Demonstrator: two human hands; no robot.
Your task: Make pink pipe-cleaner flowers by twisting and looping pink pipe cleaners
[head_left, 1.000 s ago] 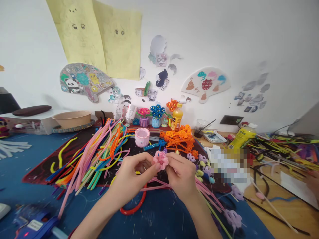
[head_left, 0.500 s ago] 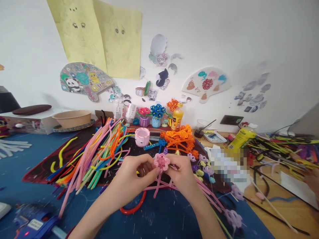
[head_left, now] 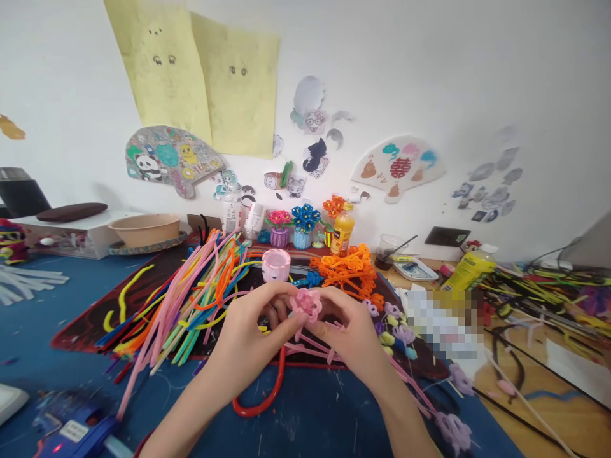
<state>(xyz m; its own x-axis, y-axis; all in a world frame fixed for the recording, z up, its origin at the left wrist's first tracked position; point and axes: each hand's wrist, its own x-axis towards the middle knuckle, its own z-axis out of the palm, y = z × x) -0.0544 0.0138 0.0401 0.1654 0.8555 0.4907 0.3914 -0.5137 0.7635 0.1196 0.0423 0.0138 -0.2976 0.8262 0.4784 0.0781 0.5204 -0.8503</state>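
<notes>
A pink pipe-cleaner flower point(head_left: 307, 303) with looped petals is held up between my two hands, over the dark mat. My left hand point(head_left: 261, 322) pinches its left side with thumb and forefinger. From the other side, my right hand point(head_left: 340, 318) closes thumb and fingers on the petals. Just beyond the flower stands a small pink pot point(head_left: 275, 265). Pink pipe cleaners point(head_left: 310, 353) lie on the mat beneath my hands, and a red ring-shaped loop point(head_left: 258, 407) rests nearer to me.
Left lies a heap of coloured pipe cleaners point(head_left: 167, 312), with a blue glue gun point(head_left: 76, 429) in front. Orange pipe-cleaner flowers point(head_left: 351, 270) pile up at the right, below a juice bottle point(head_left: 342, 232). Purple flowers point(head_left: 453, 432) lie at the right edge of the mat.
The flower has tilted and turned in my fingers, its petals now looking more bunched. My right fingers have shifted over its right side. The whole view has moved slightly.
</notes>
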